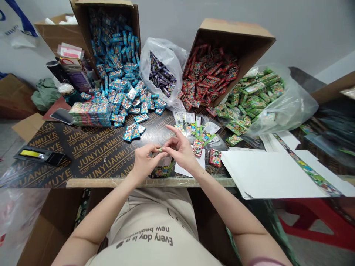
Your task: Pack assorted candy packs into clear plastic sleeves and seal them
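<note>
Small greenish packet (160,149) is sitting nearer person than clear bag (162,46); left hand (146,158) and right hand (179,150) are pinching it, apparently steadying both ends. Clear bag is holding purple packets (162,75). Left of bag, carton (83,22) is spilling blue packets (122,88); right, tipped box (235,27) is offering red packets (210,79), likely for easy reach; farther right, plastic sack (301,109) is spilling green packets (257,90).

Blue packets (130,98), red packets (206,83), green packets (251,98), black gold-lettered tabletop (88,147)
</note>
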Demonstrator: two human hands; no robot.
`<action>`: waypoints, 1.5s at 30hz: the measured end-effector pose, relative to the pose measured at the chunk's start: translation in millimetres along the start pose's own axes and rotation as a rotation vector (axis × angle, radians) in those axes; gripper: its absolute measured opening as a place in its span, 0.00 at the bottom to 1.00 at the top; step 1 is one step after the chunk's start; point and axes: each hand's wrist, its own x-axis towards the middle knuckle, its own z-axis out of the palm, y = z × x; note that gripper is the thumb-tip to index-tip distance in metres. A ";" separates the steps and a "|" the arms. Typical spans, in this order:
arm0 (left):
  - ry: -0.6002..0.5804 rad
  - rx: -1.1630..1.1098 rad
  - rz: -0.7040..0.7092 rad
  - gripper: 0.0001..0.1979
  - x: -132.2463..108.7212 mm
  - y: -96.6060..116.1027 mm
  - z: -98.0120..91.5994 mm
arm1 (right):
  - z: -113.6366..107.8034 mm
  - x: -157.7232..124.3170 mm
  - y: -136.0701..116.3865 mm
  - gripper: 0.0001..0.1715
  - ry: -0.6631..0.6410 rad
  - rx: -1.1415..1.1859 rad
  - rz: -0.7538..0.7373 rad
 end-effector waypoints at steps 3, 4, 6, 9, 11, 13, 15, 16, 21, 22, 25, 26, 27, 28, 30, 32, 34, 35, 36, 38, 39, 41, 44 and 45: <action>-0.027 0.052 0.023 0.10 -1.9 2.1 3.2 | 2.1 -3.1 1.1 0.55 0.059 0.078 0.056; -0.051 0.086 0.034 0.10 -2.3 3.2 3.4 | 2.5 -3.3 3.2 0.58 0.078 0.109 0.084; -0.133 0.160 0.049 0.06 -1.5 5.9 1.5 | 2.3 -2.4 11.3 0.57 0.139 0.151 0.136; -0.229 0.255 0.040 0.06 5.8 7.3 -11.0 | -2.0 -2.4 30.4 0.46 0.272 0.146 0.209; -0.144 0.261 -0.005 0.08 13.5 3.0 -26.1 | -6.5 -6.5 44.5 0.40 0.374 0.074 0.214; 0.056 0.176 -0.092 0.07 19.9 -6.0 -43.1 | -8.9 -13.9 57.1 0.39 0.436 0.001 0.199; 0.276 -0.015 -0.205 0.10 21.1 -18.7 -55.8 | -7.0 -22.2 66.2 0.43 0.383 0.033 0.242; 0.363 -0.133 -0.260 0.13 18.7 -25.9 -59.1 | -4.7 -25.6 69.0 0.46 0.319 0.096 0.286; 0.305 -0.474 -0.509 0.27 -21.3 -59.3 -50.3 | -3.0 -22.5 64.6 0.51 0.299 0.349 0.276; 0.218 -0.452 -0.542 0.30 -30.6 -63.2 -47.7 | -6.9 -18.8 60.6 0.49 0.348 0.326 0.225; 0.045 -0.179 -0.514 0.36 -44.1 -62.2 -44.3 | -17.9 -9.3 46.0 0.47 0.351 0.160 0.091; 0.030 -0.063 -0.454 0.36 -42.2 -57.2 -43.9 | -18.6 -7.4 41.1 0.47 0.294 0.102 0.064; 0.023 0.029 -0.377 0.34 -37.4 -50.4 -43.2 | -17.2 -6.1 36.9 0.47 0.217 0.055 0.048; 0.016 0.086 -0.293 0.32 -30.3 -42.4 -42.1 | -13.8 -5.4 33.4 0.47 0.132 0.020 0.039; -0.033 0.062 -0.162 0.22 -13.4 -26.4 -38.4 | -3.4 -4.9 29.1 0.45 -0.009 -0.009 0.030; -0.061 -0.039 -0.153 0.11 1.1 -15.1 -34.1 | 6.9 -4.2 27.4 0.42 -0.040 0.011 0.023; -0.050 -0.145 -0.242 0.08 9.5 -10.4 -31.2 | 13.3 -2.7 26.5 0.36 0.025 0.066 0.019; -0.043 -0.190 -0.293 0.08 11.6 -10.1 -30.6 | 14.8 -1.6 26.0 0.32 0.067 0.094 0.019; -0.041 -0.224 -0.335 0.09 13.0 -10.4 -30.7 | 15.6 -0.5 25.2 0.28 0.103 0.115 0.019; -0.061 -0.263 -0.379 0.09 14.6 -11.8 -32.3 | 15.9 1.3 23.1 0.23 0.145 0.135 0.021; -0.082 -0.269 -0.386 0.09 15.4 -12.3 -33.4 | 16.0 1.9 21.8 0.21 0.153 0.137 0.022; -0.126 -0.269 -0.382 0.10 16.8 -12.3 -35.9 | 16.1 1.8 19.3 0.21 0.160 0.125 0.017; -0.152 -0.200 -0.282 0.10 16.7 -10.9 -39.7 | 14.6 -2.1 16.9 0.19 0.161 0.033 -0.023; -0.152 -0.153 -0.209 0.09 15.9 -10.4 -41.3 | 13.2 -4.5 16.6 0.18 0.157 -0.017 -0.055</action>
